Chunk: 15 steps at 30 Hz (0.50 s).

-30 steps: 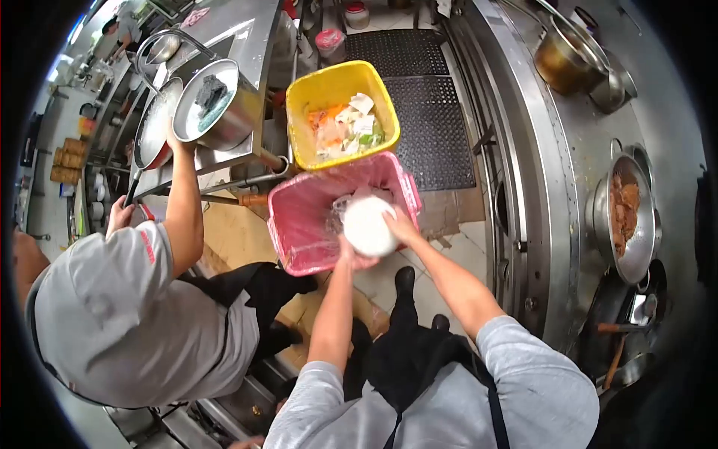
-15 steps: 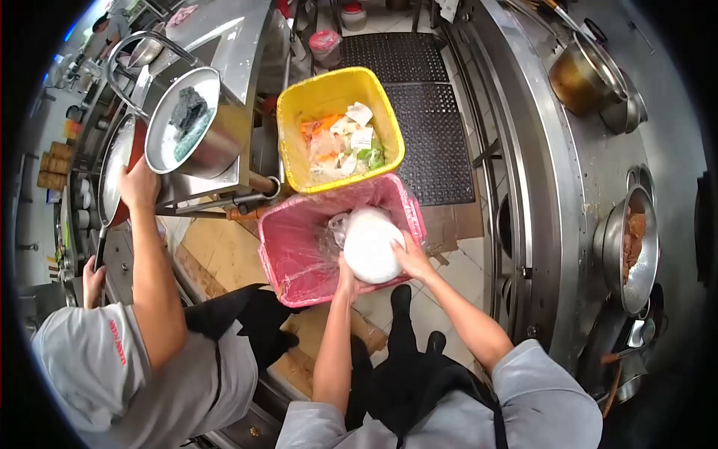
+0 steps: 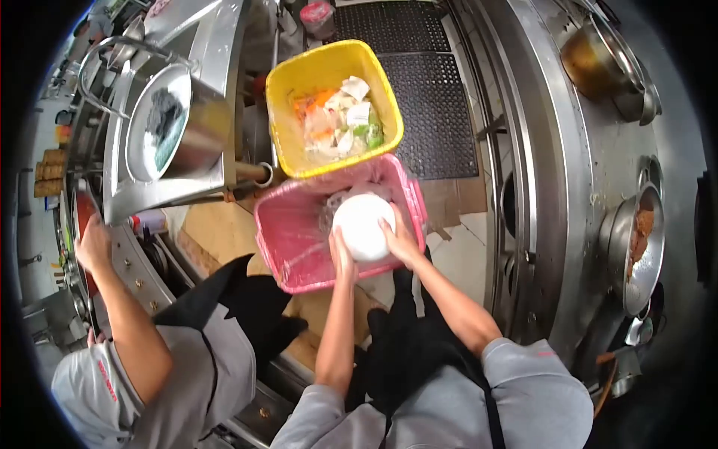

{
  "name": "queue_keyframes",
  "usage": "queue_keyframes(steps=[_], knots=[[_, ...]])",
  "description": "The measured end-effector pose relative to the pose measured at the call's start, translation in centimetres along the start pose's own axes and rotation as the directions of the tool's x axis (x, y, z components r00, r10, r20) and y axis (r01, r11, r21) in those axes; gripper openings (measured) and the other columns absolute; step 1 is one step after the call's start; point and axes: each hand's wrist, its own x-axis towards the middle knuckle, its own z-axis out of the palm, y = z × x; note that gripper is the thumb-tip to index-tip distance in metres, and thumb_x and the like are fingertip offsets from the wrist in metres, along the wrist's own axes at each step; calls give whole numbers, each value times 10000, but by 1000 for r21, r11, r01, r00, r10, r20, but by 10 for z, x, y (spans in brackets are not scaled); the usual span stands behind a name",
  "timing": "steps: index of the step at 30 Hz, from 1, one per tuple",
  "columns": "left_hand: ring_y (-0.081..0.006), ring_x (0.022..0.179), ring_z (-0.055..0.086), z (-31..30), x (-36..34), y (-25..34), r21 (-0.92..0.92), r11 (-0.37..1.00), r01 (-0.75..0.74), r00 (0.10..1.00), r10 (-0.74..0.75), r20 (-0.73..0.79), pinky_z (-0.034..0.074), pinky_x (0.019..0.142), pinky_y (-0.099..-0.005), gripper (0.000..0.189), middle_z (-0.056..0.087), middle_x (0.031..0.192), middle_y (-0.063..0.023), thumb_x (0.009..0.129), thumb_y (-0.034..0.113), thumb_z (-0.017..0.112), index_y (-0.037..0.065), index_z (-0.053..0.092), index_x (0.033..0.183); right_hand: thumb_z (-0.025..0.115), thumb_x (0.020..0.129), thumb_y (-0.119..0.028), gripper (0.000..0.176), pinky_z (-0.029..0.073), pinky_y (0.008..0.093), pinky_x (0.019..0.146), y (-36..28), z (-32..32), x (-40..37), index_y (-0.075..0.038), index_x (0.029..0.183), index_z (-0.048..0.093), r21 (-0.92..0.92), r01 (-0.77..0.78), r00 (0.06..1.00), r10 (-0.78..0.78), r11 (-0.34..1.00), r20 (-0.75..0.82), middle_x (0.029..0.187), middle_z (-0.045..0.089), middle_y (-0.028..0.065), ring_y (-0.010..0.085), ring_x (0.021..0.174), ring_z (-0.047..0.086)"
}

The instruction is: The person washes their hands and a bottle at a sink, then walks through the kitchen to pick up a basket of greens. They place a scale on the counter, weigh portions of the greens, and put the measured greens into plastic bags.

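Note:
Between my two hands is a white round container [image 3: 363, 228], its smooth circular end facing up towards me. My left hand [image 3: 342, 256] is closed on its lower left side, and my right hand [image 3: 402, 238] grips the right side with the thumb on top. Both hold it over the pink bin [image 3: 288, 251], which is lined with clear plastic. Crumpled clear plastic [image 3: 329, 209] lies in the bin just behind the container. The container's far side is hidden.
A yellow bin [image 3: 278, 105] of food scraps stands behind the pink one. To the left, a co-worker [image 3: 187, 359] holds a long-handled pan [image 3: 88, 224] beside a counter bearing a steel pot [image 3: 206, 123]. Along the right counter are a metal bowl [image 3: 636, 292] with brown food and pots [image 3: 591, 63].
The white container has tipped so that its round end faces more upward, and my hands have shifted with it. The co-worker's hand and pan have moved left and down, away from the steel pot.

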Motion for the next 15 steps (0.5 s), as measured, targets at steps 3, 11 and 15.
queue_keyframes(steps=[3,11,15], knots=[[-247,1130,396,18,5,13,72,993,-98,983,108,-147,331,932,-356,498,375,1262,-130,897,332,372,28,280,1281,498,850,-243,588,271,371,996,-17,-8,2,-9,1312,221,-232,304,947,-320,924,-32,1278,347,243,333,1212,332],[-251,1179,345,14,-20,-14,-173,981,91,963,-131,-234,315,955,-390,455,327,1300,-118,915,322,348,96,272,1302,404,889,-343,577,282,343,984,1,-19,4,-60,1331,164,-55,-157,960,165,986,228,1283,337,216,286,1195,349],[-242,1167,344,29,-13,-21,86,992,-87,968,105,-228,285,965,-365,489,330,1293,-125,915,363,357,68,278,1296,437,871,-363,612,456,388,796,27,-18,10,-108,1350,152,-188,6,996,11,982,93,1280,347,219,313,1109,445]])
